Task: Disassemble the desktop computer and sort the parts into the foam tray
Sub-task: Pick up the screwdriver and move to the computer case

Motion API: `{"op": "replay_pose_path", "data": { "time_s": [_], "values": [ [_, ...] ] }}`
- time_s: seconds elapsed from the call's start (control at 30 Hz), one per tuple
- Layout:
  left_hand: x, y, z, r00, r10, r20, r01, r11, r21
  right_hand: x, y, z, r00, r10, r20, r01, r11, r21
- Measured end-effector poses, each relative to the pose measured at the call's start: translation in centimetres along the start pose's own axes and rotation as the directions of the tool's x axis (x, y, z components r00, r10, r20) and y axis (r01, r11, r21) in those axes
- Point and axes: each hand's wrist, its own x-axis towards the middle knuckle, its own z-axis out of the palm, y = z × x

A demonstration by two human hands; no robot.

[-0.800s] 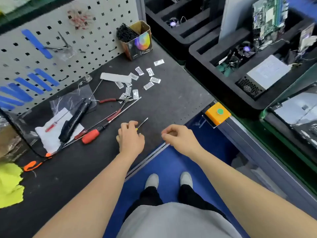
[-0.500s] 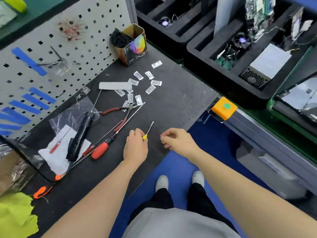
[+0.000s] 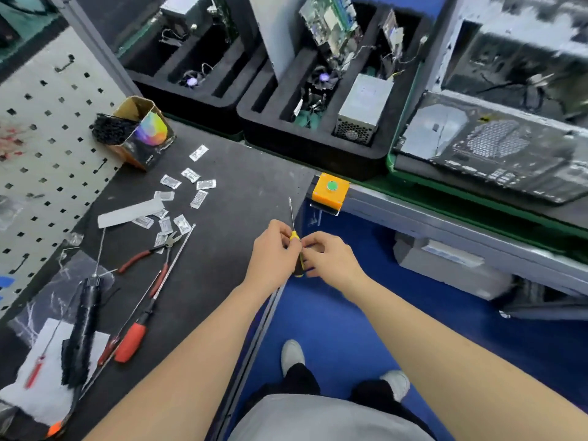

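Left hand (image 3: 273, 249) and right hand (image 3: 332, 260) both pinch the screwdriver (image 3: 293, 236), shaft pointing away, computer case (image 3: 477, 148) nearer the right.

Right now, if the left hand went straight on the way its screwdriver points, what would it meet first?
Likely the front wall of the black foam tray. The left hand aims the screwdriver just past the orange button box; depth is unclear.

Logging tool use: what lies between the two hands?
A yellow-and-black screwdriver, pinched by the left hand and the right hand, its shaft pointing away over the mat. The head view shows it.
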Motion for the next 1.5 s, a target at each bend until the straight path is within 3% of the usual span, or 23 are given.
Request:
{"op": "replay_pose_path", "data": {
  "time_s": [0.2, 0.37, 0.63, 0.83, 0.97, 1.23, 1.5],
  "values": [
    [-0.6, 9.5, 8.8, 0.982, 0.113, 0.149, -0.103, 0.992, -0.074, -3.7, 3.9, -11.3, 0.981, -0.001, -0.192, 0.031, 0.987, 0.158],
    [-2.7, 18.5, 18.5, 0.924, 0.25, 0.288, -0.229, 0.968, -0.107, -8.2, 8.5, -23.2, 0.953, 0.008, -0.304, 0.067, 0.97, 0.234],
    [-8.3, 30.6, 34.6, 0.797, 0.427, 0.427, -0.408, 0.902, -0.141, -16.2, 16.1, -39.3, 0.819, 0.038, -0.572, 0.097, 0.974, 0.203],
    [-11.9, 36.4, 43.1, 0.742, 0.463, 0.486, -0.431, 0.883, -0.184, -19.9, 20.7, -47.5, 0.716, 0.045, -0.697, 0.131, 0.972, 0.197],
    [-12.6, 39.3, 47.2, 0.702, 0.491, 0.517, -0.486, 0.86, -0.157, -20.6, 22.8, -51.6, 0.664, 0.088, -0.742, 0.122, 0.967, 0.224],
    [-9.7, 44.7, 54.7, 0.674, 0.451, 0.585, -0.456, 0.877, -0.152, -18.5, 25.4, -59.7, 0.624, 0.148, -0.768, 0.094, 0.961, 0.262],
    [-4.0, 49.6, 60.4, 0.716, 0.374, 0.589, -0.402, 0.911, -0.09, -13.6, 24.8, -68.4, 0.701, 0.252, -0.667, 0.038, 0.921, 0.388]
  ]
}}
